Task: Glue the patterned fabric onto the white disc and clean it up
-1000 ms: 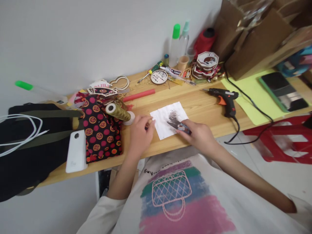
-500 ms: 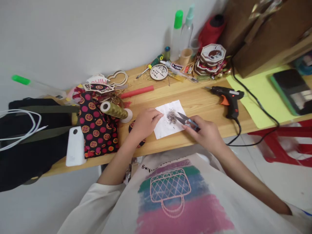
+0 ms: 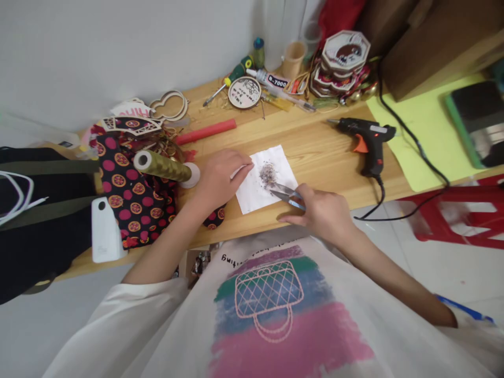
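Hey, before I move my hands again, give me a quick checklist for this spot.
1. Pointed metal scissors held in the right hand: ok, their tips are at the heap.
2. Heap of small grey-brown bits on the square white paper: ok, though loose specks lie around it.
3. Left hand apart from the scissors: ok, it is at the paper's left edge.
4. Paper pressed down by the left hand: cannot tell.
5. Black glue gun with orange trigger away from the paper: ok, it lies farther right.
6. Glue gun unlit: not ok, a red light shows on it.
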The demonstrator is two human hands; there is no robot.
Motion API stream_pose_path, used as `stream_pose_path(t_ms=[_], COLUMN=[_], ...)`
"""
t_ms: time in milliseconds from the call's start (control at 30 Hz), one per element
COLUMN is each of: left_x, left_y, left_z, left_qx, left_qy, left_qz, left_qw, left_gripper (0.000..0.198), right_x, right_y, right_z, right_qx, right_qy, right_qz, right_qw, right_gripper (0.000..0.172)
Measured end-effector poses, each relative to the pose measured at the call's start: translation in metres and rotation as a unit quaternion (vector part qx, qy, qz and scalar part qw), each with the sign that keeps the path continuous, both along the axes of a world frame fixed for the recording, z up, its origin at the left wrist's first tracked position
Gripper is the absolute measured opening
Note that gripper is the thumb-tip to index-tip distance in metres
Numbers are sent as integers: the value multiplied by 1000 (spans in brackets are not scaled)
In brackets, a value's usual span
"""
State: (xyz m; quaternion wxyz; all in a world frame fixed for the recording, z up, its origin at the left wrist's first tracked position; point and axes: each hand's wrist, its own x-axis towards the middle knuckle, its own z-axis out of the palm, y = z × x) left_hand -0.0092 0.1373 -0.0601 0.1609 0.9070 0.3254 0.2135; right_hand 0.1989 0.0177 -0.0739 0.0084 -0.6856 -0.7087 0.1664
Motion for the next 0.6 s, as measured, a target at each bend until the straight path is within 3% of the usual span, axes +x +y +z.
stream_pose_path(t_ms=[200,333,467,600], left_x=[-32,-45,-48,-49], left_y=[-9,-25,-46,-50], left_z=[-3,2,20,32], left_qx=[-3,-30,-45,-117], left_qy=[32,132,354,415], left_qz=[38,60,158,186], left_qw=[999,989,921,883], left_gripper=[19,25,58,78], right_x=[-5,4,12,12], right_y=[11,16,21,28], right_z=[2,2,2,3], right_qx=[24,43,43,28], right_qy=[13,78,104,131], right_qz=[-73,-83,-99,-113], right_qw=[997,993,989,985], right_gripper=[31,28,28,24])
